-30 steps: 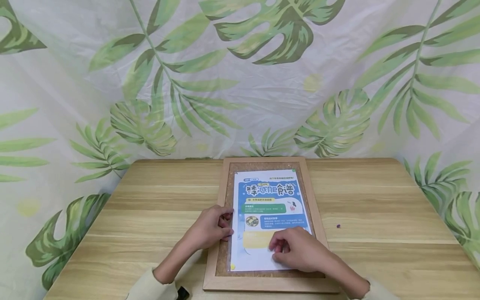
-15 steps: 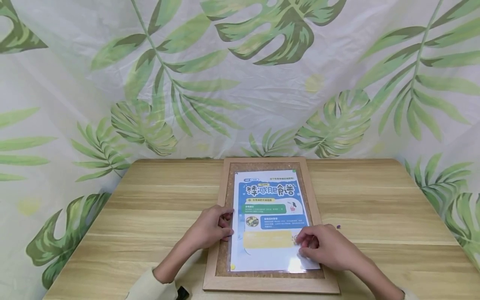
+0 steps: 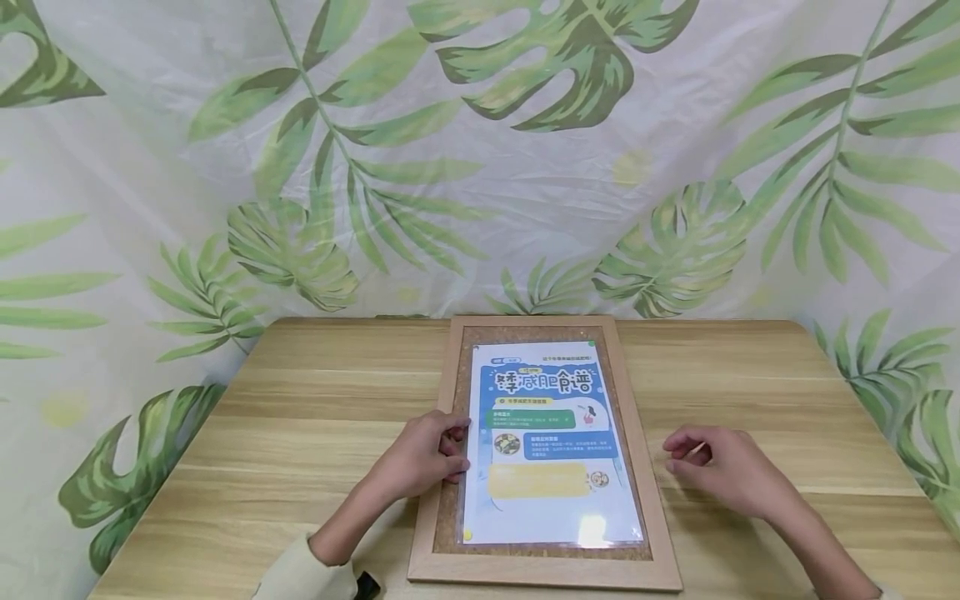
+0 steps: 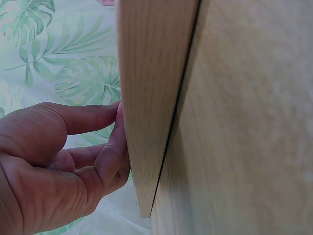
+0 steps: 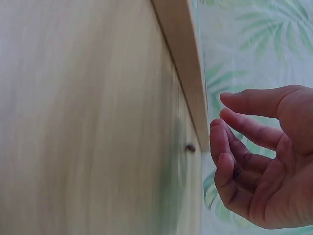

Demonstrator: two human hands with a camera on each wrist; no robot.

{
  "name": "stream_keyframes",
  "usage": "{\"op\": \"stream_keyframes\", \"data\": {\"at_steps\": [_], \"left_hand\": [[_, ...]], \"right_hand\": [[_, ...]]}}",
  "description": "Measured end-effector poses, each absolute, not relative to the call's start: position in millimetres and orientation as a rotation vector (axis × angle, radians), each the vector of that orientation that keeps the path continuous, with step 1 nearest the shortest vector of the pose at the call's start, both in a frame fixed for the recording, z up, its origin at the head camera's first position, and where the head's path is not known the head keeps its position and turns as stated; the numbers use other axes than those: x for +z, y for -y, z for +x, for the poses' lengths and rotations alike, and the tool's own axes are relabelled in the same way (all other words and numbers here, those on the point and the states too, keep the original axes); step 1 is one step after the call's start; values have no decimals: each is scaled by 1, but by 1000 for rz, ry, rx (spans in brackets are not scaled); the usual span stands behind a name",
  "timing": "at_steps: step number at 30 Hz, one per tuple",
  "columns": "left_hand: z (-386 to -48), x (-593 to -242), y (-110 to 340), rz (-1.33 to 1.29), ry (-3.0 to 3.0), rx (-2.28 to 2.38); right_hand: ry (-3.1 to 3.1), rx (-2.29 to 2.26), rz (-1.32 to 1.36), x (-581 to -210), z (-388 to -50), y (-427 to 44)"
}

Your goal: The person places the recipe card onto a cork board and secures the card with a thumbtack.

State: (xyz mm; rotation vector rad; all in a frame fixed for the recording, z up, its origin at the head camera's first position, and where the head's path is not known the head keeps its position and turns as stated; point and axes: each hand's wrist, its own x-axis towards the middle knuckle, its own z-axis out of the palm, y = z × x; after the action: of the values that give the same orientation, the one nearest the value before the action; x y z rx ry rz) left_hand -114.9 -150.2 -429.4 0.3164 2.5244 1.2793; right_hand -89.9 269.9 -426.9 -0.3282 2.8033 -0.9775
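A printed sheet [image 3: 540,521] in a clear sleeve lies on a cork board [image 3: 555,333] with a wooden frame [image 3: 547,571]. Green [image 3: 592,342] and yellow [image 3: 467,534] pins sit at its upper right and lower left corners. My left hand [image 3: 422,454] rests at the frame's left side, thumb and index tips touching near the sheet's left edge. To the right of the frame, my right hand [image 3: 731,468] hovers over the table with loosely curled fingers and nothing between them. In the right wrist view a small dark object [image 5: 190,148] lies on the table; my right hand hides it from the head view.
The wood-grain table [image 3: 322,375] extends on both sides of the board. A leaf-print cloth [image 3: 540,183] hangs behind it. A small black item [image 3: 367,586] shows at the front edge by my left sleeve [image 3: 307,575].
My right hand has moved right, from above the sheet's lower part to the table beside the frame, uncovering the sheet's lower right corner. The left hand stays in place.
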Motion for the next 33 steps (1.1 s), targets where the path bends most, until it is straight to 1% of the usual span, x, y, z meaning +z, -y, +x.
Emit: {"op": "stream_keyframes", "data": {"at_steps": [5, 10, 16, 23, 33], "left_hand": [[-115, -429, 150, 317, -2528, 1273], [-115, -428, 151, 326, -2530, 1271], [-115, -428, 151, 331, -2522, 1278], [-115, -427, 151, 332, -2514, 1290], [-115, -426, 151, 309, -2501, 1301]], "right_hand": [[-2839, -944, -325, -432, -97, -287], [-2821, -960, -352, -437, -103, -292], [-2815, -921, -418, -439, -109, -294], [-2743, -835, -408, -434, -118, -291], [-2734, -842, -434, -429, -124, -287]]}}
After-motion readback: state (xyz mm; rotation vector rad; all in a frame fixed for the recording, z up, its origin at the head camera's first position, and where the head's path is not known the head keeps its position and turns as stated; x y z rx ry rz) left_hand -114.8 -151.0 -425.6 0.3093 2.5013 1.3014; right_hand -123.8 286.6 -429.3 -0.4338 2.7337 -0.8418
